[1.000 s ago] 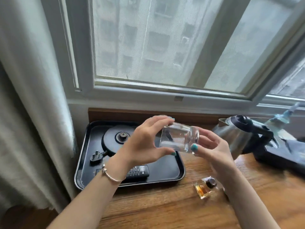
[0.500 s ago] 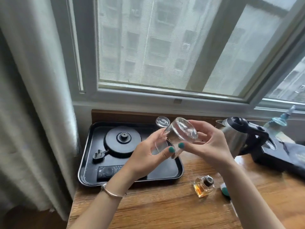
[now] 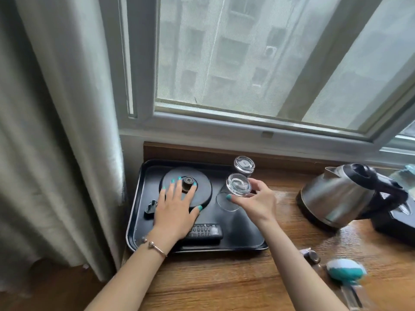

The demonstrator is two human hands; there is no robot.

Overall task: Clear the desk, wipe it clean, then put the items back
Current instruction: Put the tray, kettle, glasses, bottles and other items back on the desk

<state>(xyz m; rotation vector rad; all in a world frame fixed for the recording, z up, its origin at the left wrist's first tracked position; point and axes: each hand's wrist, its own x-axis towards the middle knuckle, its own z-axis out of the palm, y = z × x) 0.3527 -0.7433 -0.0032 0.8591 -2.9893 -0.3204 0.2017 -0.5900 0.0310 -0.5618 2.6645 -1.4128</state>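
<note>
The left hand [image 3: 177,206] lies flat, fingers spread, on the round kettle base [image 3: 202,194] in the black tray [image 3: 242,241]. The right hand [image 3: 258,202] pinches a clear glass [image 3: 235,191], upside down, slightly tilted, thick bottom up, over the tray on the bench [image 3: 224,279].

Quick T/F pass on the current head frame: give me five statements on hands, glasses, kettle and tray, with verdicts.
1. The right hand grips an upside-down glass. True.
2. The left hand holds the remote. False: it rests flat on the kettle base.
3. The kettle sits on its base. False: it stands on the desk, right of the tray.
4. A second glass stands behind the held one. True.
5. The plug lies in the tray. True.
</note>
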